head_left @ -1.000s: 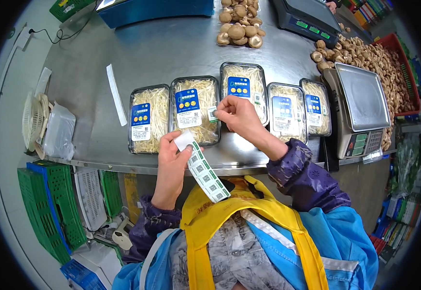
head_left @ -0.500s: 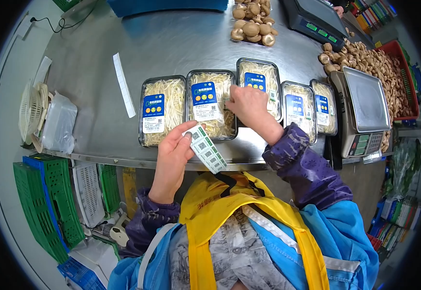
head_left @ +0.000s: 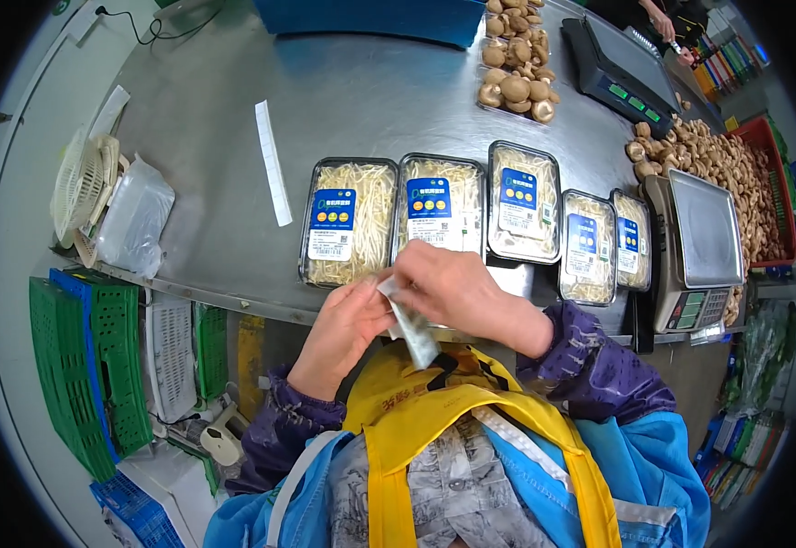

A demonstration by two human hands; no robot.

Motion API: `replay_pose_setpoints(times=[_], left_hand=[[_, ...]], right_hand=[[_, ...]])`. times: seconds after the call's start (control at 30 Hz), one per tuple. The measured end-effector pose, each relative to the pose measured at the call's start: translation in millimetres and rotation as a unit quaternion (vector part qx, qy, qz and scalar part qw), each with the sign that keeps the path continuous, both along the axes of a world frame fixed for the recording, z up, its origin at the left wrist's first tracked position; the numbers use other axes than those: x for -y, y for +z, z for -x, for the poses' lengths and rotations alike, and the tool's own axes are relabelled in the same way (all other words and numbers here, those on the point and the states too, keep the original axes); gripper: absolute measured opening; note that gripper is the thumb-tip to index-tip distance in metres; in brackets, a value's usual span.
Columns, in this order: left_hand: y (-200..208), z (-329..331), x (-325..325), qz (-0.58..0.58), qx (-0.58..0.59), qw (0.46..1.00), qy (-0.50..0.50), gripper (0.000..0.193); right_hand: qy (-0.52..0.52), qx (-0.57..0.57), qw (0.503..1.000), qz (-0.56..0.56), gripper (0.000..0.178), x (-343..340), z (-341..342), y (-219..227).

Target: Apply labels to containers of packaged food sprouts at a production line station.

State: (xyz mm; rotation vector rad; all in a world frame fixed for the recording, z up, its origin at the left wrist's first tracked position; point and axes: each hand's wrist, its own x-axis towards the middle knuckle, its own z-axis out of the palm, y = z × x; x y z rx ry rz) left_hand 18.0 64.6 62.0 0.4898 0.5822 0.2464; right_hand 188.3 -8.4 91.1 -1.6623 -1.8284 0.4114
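My left hand (head_left: 338,333) pinches a strip of small printed stickers (head_left: 416,338), which hangs down, blurred, over the table's front edge. Fingers of my right hand (head_left: 457,288) meet my left fingertips and close on the upper end of the strip; whether a sticker is coming off cannot be seen. Just beyond my hands is a row of black, film-covered trays of bean sprouts with blue-and-white labels. The leftmost tray (head_left: 370,219) lies above my left hand. My right hand partly hides the lower edge of the second tray (head_left: 462,187). To its right is a third tray (head_left: 527,239).
Two smaller sprout trays, one nearer (head_left: 588,288) and one beside it (head_left: 633,247), adjoin a scale (head_left: 713,224). Loose mushrooms (head_left: 699,151) are heaped behind. A white paper strip (head_left: 272,164) lies left on the steel table (head_left: 206,137). Another person's hand (head_left: 661,23) shows far right.
My right hand has left the second tray and come down to the sticker strip at my left hand. The view has shifted, so the table items appear lower and further right.
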Motion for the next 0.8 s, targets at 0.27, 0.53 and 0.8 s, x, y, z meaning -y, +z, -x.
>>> replay_pose_setpoints(times=[0.27, 0.53, 0.8], left_hand=[[1, 40, -14, -0.112, -0.087, 0.983, 0.113, 0.028], [-14, 64, -23, -0.112, -0.093, 0.978, 0.147, 0.031], [-19, 72, -29, -0.115, -0.106, 0.975, 0.161, 0.03]], right_hand=[[-0.186, -0.395, 0.891, 0.128, 0.013, -45, -8, -21], [-0.207, -0.288, 0.924, 0.14, 0.012, -60, -5, -42], [-0.182, -0.187, 0.953, 0.151, 0.022, -71, -12, -46]])
